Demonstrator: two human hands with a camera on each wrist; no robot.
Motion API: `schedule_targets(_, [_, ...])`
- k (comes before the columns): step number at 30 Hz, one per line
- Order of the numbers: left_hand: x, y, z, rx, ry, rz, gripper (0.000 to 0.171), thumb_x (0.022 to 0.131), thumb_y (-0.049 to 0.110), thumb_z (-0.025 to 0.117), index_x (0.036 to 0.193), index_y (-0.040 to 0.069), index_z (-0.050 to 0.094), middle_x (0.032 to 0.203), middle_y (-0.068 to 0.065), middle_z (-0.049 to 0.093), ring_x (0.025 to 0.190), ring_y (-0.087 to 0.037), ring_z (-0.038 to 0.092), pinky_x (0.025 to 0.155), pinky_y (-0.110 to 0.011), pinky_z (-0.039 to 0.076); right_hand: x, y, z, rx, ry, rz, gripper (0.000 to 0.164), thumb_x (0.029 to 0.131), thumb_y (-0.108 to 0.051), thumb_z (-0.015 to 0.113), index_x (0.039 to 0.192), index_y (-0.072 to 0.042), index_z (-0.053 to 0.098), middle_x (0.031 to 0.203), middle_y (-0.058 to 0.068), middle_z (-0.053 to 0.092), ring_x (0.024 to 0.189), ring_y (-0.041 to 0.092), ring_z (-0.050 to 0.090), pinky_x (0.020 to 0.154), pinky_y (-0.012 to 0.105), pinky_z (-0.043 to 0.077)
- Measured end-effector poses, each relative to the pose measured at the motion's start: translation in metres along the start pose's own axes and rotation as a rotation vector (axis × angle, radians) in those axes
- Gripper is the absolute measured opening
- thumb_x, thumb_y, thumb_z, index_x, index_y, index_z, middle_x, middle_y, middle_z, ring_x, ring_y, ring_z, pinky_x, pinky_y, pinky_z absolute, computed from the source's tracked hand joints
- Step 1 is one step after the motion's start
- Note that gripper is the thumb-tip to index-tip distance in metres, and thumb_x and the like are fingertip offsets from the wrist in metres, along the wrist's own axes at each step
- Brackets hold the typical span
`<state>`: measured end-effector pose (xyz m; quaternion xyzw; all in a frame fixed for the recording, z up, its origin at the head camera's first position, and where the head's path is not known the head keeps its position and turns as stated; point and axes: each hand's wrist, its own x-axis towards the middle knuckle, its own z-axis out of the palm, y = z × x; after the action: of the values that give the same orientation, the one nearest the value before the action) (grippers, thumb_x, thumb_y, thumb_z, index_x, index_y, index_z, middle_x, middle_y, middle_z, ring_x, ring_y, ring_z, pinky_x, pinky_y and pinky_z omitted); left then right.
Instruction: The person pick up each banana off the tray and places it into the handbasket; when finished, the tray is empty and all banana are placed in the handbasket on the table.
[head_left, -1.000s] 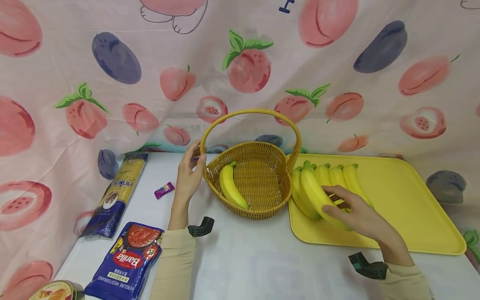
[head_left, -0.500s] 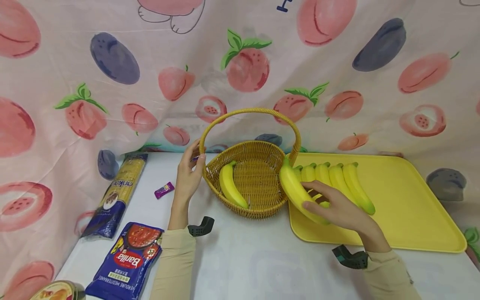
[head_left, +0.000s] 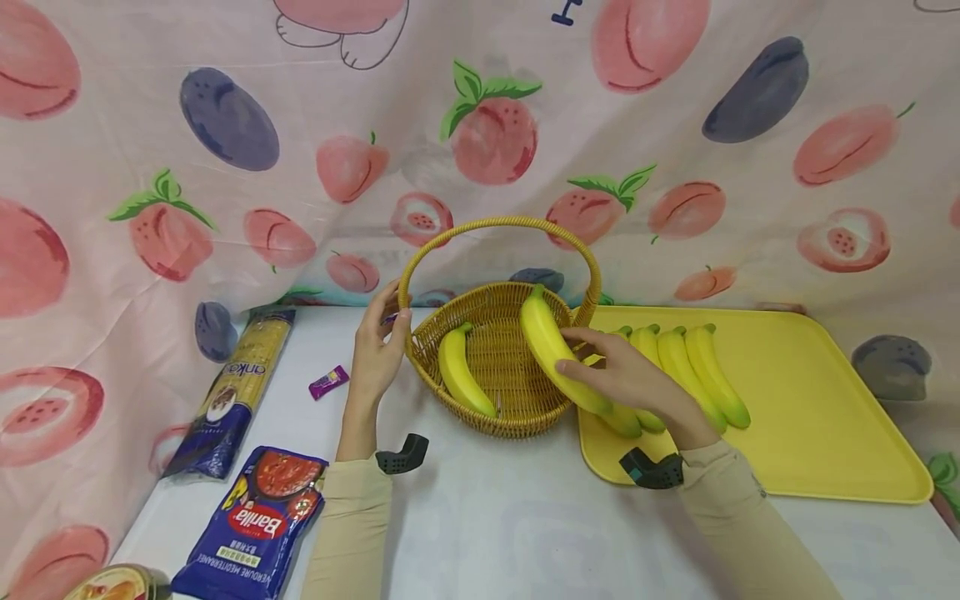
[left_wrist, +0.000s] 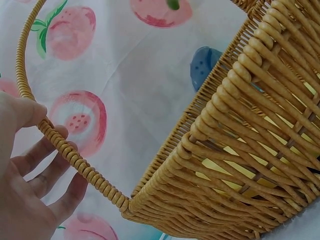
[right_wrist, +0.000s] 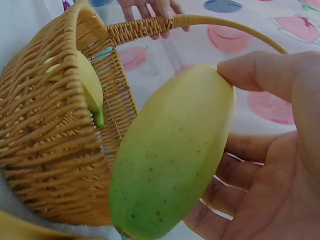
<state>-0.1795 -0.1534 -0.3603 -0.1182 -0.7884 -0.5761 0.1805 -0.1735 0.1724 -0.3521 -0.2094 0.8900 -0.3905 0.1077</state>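
Observation:
My right hand (head_left: 633, 379) holds a yellow banana (head_left: 546, 346) over the right side of a wicker basket (head_left: 517, 428), thumb on one side and fingers on the other. The right wrist view shows the green end of this banana (right_wrist: 170, 155) close up. One banana (head_left: 459, 371) lies inside the basket at its left. My left hand (head_left: 377, 350) holds the left foot of the arched basket handle (left_wrist: 75, 157) between thumb and fingers. On a yellow tray (head_left: 817, 417) to the right, several bananas (head_left: 701, 358) lie side by side, partly hidden by my right hand.
On the left are a spaghetti pack (head_left: 232, 387), a small purple wrapped candy (head_left: 327, 382) and a blue Barilla pouch (head_left: 255, 521). A round lidded jar (head_left: 112, 583) shows at the lower left edge. A fruit-print cloth (head_left: 495, 150) hangs behind the basket.
My right hand has carried the banana leftward from the tray to above the basket. My left hand has stayed at the handle.

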Motion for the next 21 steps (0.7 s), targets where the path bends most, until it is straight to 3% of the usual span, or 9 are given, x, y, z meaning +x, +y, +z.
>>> schedule_targets(11, [0.0, -0.001, 0.0, 0.007, -0.003, 0.012, 0.043, 0.098, 0.007, 0.047, 0.141, 0.006, 0.041, 0.131, -0.024, 0.05, 0.12, -0.032, 0.05, 0.102, -0.048, 0.044, 0.043, -0.012, 0.002, -0.051, -0.078, 0.076, 0.066, 0.09, -0.051, 0.056, 0.141, -0.011, 0.041, 0.131, 0.009, 0.054, 0.118, 0.027, 0.053, 0.098, 0.045, 0.045])
schedule_targets(21, [-0.001, -0.001, 0.0, 0.012, -0.007, -0.002, 0.044, 0.098, 0.009, 0.047, 0.142, 0.008, 0.041, 0.131, -0.021, 0.05, 0.121, -0.031, 0.05, 0.103, -0.047, 0.043, 0.074, -0.022, 0.015, -0.156, -0.18, 0.097, 0.062, 0.091, -0.044, 0.057, 0.138, -0.006, 0.046, 0.129, 0.012, 0.057, 0.117, 0.025, 0.054, 0.097, 0.041, 0.046])
